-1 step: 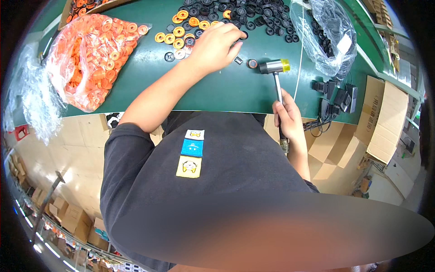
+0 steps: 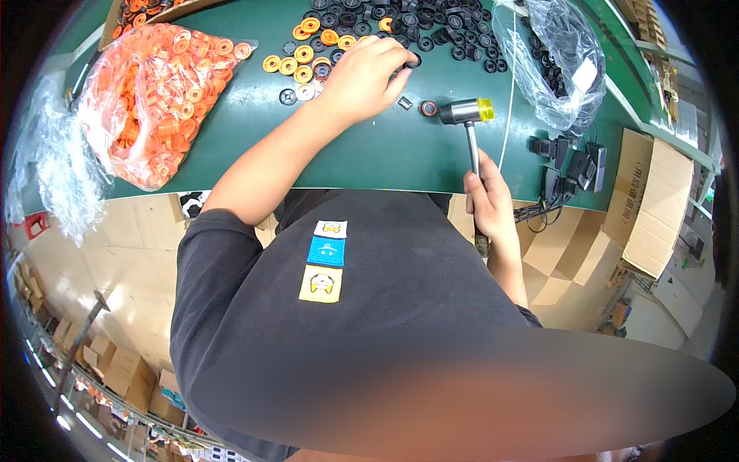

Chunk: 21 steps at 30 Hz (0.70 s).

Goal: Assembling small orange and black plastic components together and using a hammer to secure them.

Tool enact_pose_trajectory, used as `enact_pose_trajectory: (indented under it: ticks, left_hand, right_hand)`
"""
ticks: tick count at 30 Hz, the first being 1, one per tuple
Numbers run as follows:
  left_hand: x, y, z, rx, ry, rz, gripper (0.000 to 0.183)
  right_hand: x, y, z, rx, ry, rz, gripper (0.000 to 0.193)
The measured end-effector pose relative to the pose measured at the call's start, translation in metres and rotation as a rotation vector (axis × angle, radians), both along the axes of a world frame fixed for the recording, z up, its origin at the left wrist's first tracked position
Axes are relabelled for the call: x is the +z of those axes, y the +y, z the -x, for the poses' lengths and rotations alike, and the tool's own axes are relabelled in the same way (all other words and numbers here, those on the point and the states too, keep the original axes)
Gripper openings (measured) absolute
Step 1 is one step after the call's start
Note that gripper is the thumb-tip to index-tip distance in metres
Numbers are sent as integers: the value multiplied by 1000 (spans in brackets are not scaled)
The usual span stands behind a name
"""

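Observation:
My left hand [image 2: 368, 81] reaches over the green table with its fingers closed on a small black round plastic part [image 2: 414, 60]; the fingertips partly cover the part. In my right hand [image 2: 490, 196], near the table's front edge, is the handle of a mallet [image 2: 472, 142]. Its metal head has one black face and one yellow face, and lies just right of a dark ring with a coppery rim [image 2: 428, 108]. A small dark square piece [image 2: 405, 102] is left of that ring. Orange wheel-like parts [image 2: 288, 65] and a grey disc [image 2: 288, 96] lie beside my left hand.
Many black round parts [image 2: 454, 35] are heaped at the back. A clear bag of orange parts [image 2: 158, 108] occupies the left, and another clear bag with black parts [image 2: 566, 69] the right. Black adapters and cables [image 2: 573, 169] sit near the right edge, by an open carton [image 2: 650, 204].
The mallet has shifted very slightly in my right hand, its head a touch higher. My left hand stays in nearly the same place, fingers still on the black part.

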State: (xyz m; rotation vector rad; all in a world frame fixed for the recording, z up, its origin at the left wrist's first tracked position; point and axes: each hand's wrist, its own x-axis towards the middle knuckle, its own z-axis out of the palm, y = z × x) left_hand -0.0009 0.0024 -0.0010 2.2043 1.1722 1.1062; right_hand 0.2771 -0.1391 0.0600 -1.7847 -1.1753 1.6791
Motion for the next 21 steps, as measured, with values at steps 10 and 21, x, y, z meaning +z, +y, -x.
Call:
enact_pose_trajectory:
  ticks: [10, 21]
  left_hand:
    - [0, -1, 2, -5, -38, -17, 18]
    - [-1, 1, 3, 6, -23, -19, 18]
  right_hand:
    - [3, 13, 24, 394, -700, -640, 49]
    - [-6, 18, 32, 404, -690, -748, 50]
